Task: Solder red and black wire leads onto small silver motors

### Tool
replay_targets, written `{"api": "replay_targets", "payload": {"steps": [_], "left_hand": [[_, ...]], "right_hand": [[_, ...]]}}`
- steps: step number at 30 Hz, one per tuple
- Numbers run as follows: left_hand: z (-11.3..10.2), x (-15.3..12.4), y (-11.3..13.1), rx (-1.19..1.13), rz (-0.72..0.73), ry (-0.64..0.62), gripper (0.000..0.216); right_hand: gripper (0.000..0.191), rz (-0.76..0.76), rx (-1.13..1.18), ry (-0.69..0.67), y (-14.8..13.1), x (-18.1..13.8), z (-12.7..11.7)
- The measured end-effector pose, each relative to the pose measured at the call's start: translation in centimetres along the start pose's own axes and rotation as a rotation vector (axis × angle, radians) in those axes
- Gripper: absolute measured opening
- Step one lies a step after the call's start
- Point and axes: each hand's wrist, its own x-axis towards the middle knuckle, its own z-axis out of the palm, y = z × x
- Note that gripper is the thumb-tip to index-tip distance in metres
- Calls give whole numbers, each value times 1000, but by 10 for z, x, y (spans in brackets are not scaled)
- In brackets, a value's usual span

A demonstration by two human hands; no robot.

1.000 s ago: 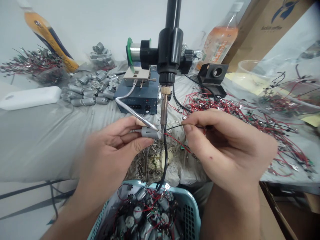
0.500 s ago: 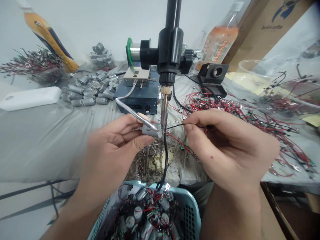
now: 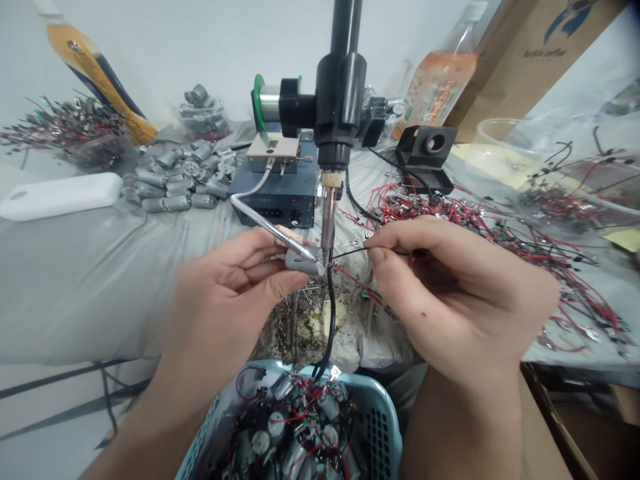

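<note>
My left hand (image 3: 225,300) is closed round a small grey motor (image 3: 301,262) and holds it under the tip of the vertical soldering iron (image 3: 329,220). A flexible metal solder feed tube (image 3: 267,225) ends right at the motor's end. My right hand (image 3: 450,293) pinches a thin black wire (image 3: 350,253) between thumb and forefinger. The wire's free end meets the motor at the iron's tip. A red wire (image 3: 355,282) trails down from the motor.
A blue basket (image 3: 385,427) of wired motors sits below my hands. Loose grey motors (image 3: 175,180) lie at the back left beside a white box (image 3: 60,195). Red and black wires (image 3: 500,233) cover the right side. A blue controller (image 3: 280,193), bottles and a cardboard box stand behind.
The motor and my left hand rose slightly toward the iron's tip. My right hand stays almost still with the black wire.
</note>
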Motion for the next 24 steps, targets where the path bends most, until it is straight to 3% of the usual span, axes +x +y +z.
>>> {"api": "replay_targets", "payload": {"steps": [18, 24], "left_hand": [[0, 2, -1, 14, 18, -4, 36], [-1, -1, -2, 29, -7, 57, 33]], "right_hand": [[20, -2, 5, -24, 1, -1, -2], [19, -24, -13, -28, 1, 0, -2]]}}
